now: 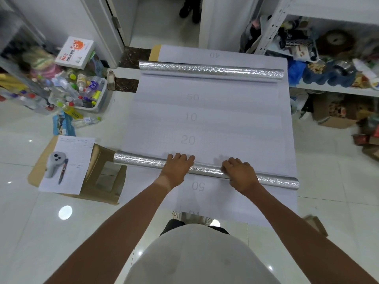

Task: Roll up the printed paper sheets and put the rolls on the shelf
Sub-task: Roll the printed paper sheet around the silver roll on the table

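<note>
White printed sheets [235,119] with faint grey numbers lie flat on the floor in front of me. A silver embossed roll [139,159] lies across the near part of them, and a second silver roll [211,70] lies across the far end. My left hand [176,167] rests palm down on the near roll, left of its middle. My right hand [240,174] presses on the same roll further right, fingers spread over its top. The white metal shelf [336,90] stands to the right.
A bin of plastic bottles [82,93] and a white box [75,52] stand at the left. Cardboard [102,181] with a paper sheet, a grey controller [55,167] and a pen lies near left. The shelf holds clutter; cardboard boxes [336,115] sit beneath. Someone's shoes [189,9] show in the doorway.
</note>
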